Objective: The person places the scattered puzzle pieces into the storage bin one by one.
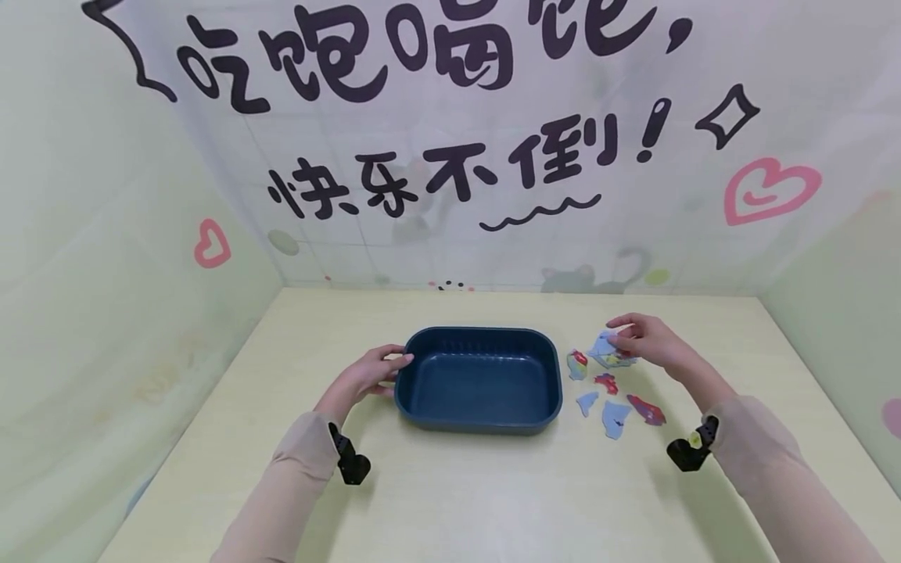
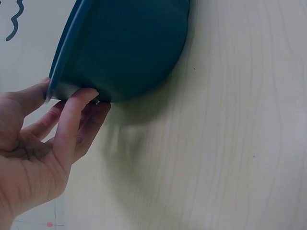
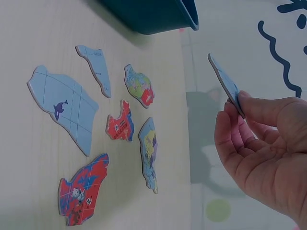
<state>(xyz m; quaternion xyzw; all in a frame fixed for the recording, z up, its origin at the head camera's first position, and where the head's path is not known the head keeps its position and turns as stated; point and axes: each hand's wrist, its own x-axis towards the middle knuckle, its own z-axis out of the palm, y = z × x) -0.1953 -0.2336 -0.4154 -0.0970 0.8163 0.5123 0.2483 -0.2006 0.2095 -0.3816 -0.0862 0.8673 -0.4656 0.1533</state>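
A dark blue rectangular plastic basin (image 1: 479, 391) stands on the table. At its left end, my left hand (image 1: 369, 371) pinches the rim, thumb at the edge and fingers against the outer wall, as the left wrist view shows. To the right of the basin, my right hand (image 1: 644, 340) pinches a thin light-blue puzzle piece (image 3: 224, 81) between thumb and fingers, lifted above the table. Below it lie several map-like puzzle pieces: a large blue one with an orca (image 3: 64, 103), a small blue one (image 3: 97, 67), and red and multicoloured ones (image 3: 121, 123).
The pieces lie apart on the pale wood-grain table (image 1: 450, 500), close to the basin's right side. A white cloth (image 1: 422, 258) with black writing hangs behind the table, with pale cloth on both sides.
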